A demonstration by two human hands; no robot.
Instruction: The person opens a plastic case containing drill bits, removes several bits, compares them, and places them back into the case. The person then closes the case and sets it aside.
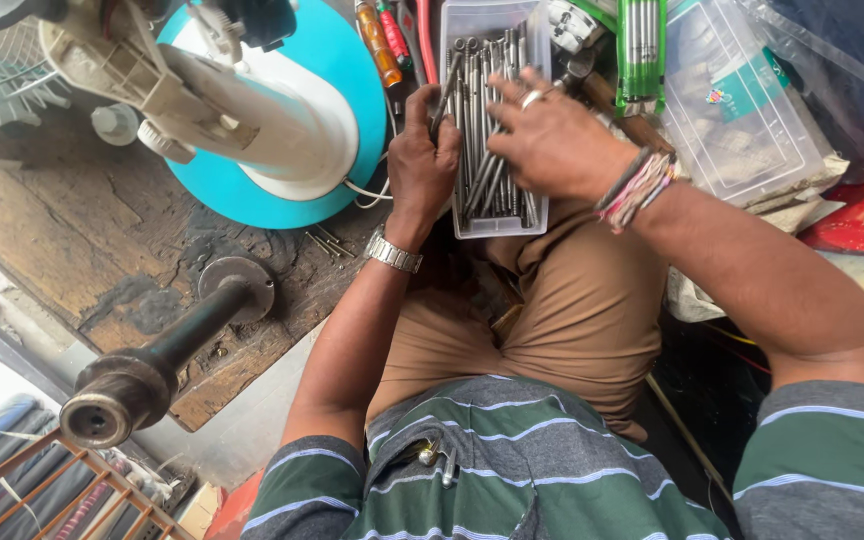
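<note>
Rods (492,150) are sorted in a clear box (500,228): one is pinched by the left hand (422,165); the right hand (552,140) is spread over them, right of a fan base (337,60).

bright, even daylight; soft shadows, sharp focus, slight bending at edges.

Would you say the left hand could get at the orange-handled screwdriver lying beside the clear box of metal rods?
Probably yes. The left hand grips a rod at the clear box, and the orange-handled screwdriver lies just beyond it on the bench, uncovered, with nothing between them.
</note>
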